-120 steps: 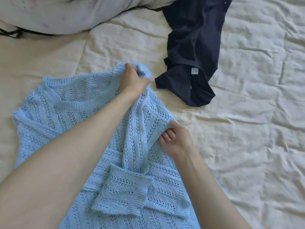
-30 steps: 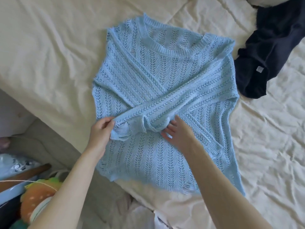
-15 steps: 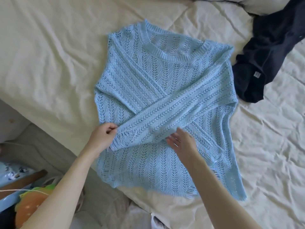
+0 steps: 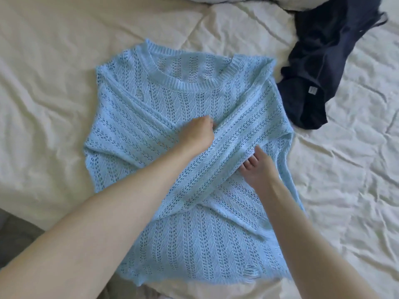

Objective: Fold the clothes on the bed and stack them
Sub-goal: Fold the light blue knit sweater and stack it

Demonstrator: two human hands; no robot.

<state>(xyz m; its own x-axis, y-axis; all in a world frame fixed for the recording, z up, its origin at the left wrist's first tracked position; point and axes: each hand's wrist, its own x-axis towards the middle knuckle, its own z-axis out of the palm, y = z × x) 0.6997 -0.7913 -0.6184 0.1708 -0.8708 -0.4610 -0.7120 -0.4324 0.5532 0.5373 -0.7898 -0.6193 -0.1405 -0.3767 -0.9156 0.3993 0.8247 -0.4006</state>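
At lower centre, the blue sweater (image 4: 190,160) lies flat on the bed (image 4: 43,104), both sleeves crossed over its front. The right hand (image 4: 258,169) pinches the upper sleeve; the left hand (image 4: 197,132) presses on it, fingers curled. The body folds remain. At upper right, the dark garment (image 4: 328,61) lies crumpled and unfolded; no stack shows.

A bed (image 4: 54,87) fills nearly the whole frame, covered by a cream, creased quilt (image 4: 345,180) with stitched seams. A white pillow (image 4: 248,2) lies at the upper edge, right of centre. Grey floor (image 4: 15,236) shows at the lower left, below the bed's edge; soft daylight, brightest at the right.
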